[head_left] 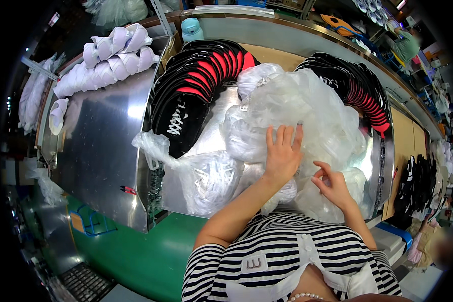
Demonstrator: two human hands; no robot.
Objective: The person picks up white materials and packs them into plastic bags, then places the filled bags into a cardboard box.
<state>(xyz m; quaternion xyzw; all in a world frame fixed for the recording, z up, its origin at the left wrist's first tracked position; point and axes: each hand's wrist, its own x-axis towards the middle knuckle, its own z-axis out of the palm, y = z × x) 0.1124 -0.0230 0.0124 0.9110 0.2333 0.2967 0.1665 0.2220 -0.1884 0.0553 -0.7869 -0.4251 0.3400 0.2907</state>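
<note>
A large heap of clear plastic bags (319, 113) lies on the metal table before me. My left hand (283, 155) rests on the heap, its fingers stretched out and nothing gripped. Just to the right, my right hand (333, 188) hovers at the near side of the bags with bent fingers apart, holding nothing that I can see. Nearer and to the left is a knotted clear bag (214, 182) packed with white shoelaces. Behind it curves a row of black and red shoe uppers (206, 75), the front one laced in white. A second row of such uppers (360, 90) stands beyond the heap at the right.
On the left metal tabletop (100, 146) lie stacked white shoe uppers (105, 65) and small red-handled snips (128, 190). A light blue bottle (192, 30) stands at the back. A blue-framed stool (90, 221) is on the green floor. Another person (405, 46) sits far right.
</note>
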